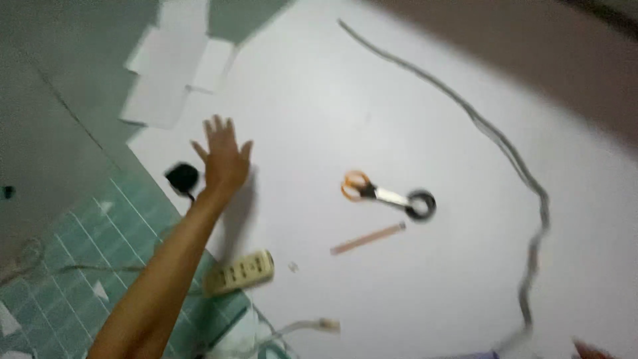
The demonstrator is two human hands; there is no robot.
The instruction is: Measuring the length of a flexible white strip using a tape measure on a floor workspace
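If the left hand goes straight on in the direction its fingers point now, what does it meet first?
The left hand points up the white sheet toward the loose white paper pieces. These would probably come first; only bare sheet lies between. The blur makes depth uncertain.

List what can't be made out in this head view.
- Right hand: cut off by the bottom edge; grip unknowable.
- Black object beside the left hand: blurred, kind unclear.
- Power strip: partly hidden by the forearm.
- Grey cord: its lower end smears into motion blur.
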